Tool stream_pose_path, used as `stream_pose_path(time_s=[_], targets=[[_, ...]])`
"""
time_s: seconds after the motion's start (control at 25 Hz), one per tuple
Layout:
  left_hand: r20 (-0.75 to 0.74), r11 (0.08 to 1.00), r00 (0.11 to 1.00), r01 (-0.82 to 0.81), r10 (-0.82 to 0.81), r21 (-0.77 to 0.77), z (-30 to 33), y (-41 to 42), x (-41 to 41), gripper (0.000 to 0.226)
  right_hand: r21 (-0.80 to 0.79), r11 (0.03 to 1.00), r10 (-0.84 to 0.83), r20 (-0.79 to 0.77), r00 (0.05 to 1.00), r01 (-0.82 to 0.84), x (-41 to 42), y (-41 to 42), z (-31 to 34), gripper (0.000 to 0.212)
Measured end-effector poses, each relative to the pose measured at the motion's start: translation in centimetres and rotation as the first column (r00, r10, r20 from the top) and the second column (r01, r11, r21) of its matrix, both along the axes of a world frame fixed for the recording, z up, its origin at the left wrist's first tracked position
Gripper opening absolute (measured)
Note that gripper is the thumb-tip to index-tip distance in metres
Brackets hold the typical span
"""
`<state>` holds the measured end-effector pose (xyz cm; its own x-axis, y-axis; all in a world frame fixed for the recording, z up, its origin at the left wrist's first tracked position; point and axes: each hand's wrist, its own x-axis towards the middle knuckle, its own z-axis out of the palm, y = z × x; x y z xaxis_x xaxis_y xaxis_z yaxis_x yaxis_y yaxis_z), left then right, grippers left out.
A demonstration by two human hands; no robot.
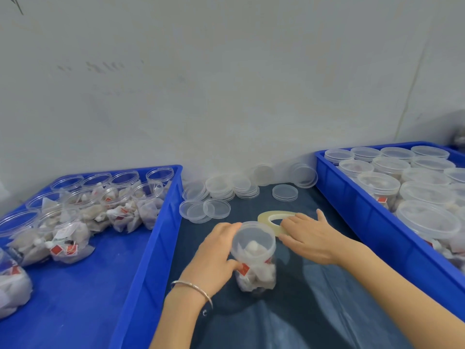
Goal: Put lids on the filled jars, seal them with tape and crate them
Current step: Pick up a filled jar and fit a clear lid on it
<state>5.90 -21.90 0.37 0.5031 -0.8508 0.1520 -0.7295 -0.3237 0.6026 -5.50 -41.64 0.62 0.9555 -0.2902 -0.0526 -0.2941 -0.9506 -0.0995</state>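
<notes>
The left hand (216,250) curls its fingers around the lidded jar (254,255) on the dark mat (327,311), steadying it for sealing, while the right hand (312,235) lays nearly straight fingers on the tape (273,219) behind it, seemingly to pick it up.

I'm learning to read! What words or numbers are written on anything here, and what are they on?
No words or numbers can be read.
Red tags on the tea bags in the open jars: too small and blurred to read.
Red tag inside the lidded jar that the left hand holds: blurred, unreadable.
Marks on the wall: only smudges.
</notes>
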Motion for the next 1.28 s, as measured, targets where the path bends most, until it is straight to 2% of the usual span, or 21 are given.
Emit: stream_pose_path(time_s=[0.08, 0.16, 0.2, 0.32, 0.52, 0.72, 1.0, 1.28], targets=[[-0.014, 0.989, 1.0, 0.008, -0.006, 0.147, -0.2, -0.9, -1.8, 0.076, -0.013, 1.0, 0.0, -0.006, 1.0, 0.0, -0.6, 0.2, 0.0, 0.025], [0.035, 0.952, 0.994, -0.112, 0.107, 0.284, -0.6, -2.7, -3.5, 0.088, -0.077, 0.997, 0.017, 0.019, 1.0, -0.015, -1.2, 0.4, -0.1, 0.024], [0.094, 0.936, 0.98, -0.195, 0.175, 0.294, -0.8, -3.6, -4.2, 0.084, -0.11, 0.994, 0.021, 0.036, 0.999, -0.017, -1.5, 0.5, -0.1, 0.027], [0.243, 0.924, 0.941, -0.294, 0.236, 0.246, -0.8, -5.2, -4.9, 0.056, -0.168, 0.986, -0.003, 0.086, 0.996, 0.018, -1.9, 0.5, 0.0, 0.035], [0.271, 0.914, 0.935, -0.301, 0.227, 0.272, -0.6, -5.8, -4.6, 0.028, -0.143, 0.989, -0.008, 0.143, 0.99, 0.028, -2.1, 1.0, -0.6, 0.038], [0.412, 0.92, 0.865, -0.369, 0.287, 0.133, -2.1, -5.7, -4.7, 0.027, -0.169, 0.983, -0.046, 0.179, 0.983, 0.077, -1.6, 1.5, -0.8, 0.04], [0.41, 0.938, 0.848, -0.339, 0.337, -0.07, -3.0, -6.0, -4.0, 0.021, -0.19, 0.961, -0.155, 0.228, 0.961, 0.2, -1.8, 2.9, -1.5, 0.04], [0.406, 0.957, 0.869, -0.287, 0.282, -0.051, -2.8, -7.4, -3.0, 0.017, -0.276, 0.867, -0.326, 0.314, 0.892, 0.414, -2.2, 5.3, -1.8, 0.038]])
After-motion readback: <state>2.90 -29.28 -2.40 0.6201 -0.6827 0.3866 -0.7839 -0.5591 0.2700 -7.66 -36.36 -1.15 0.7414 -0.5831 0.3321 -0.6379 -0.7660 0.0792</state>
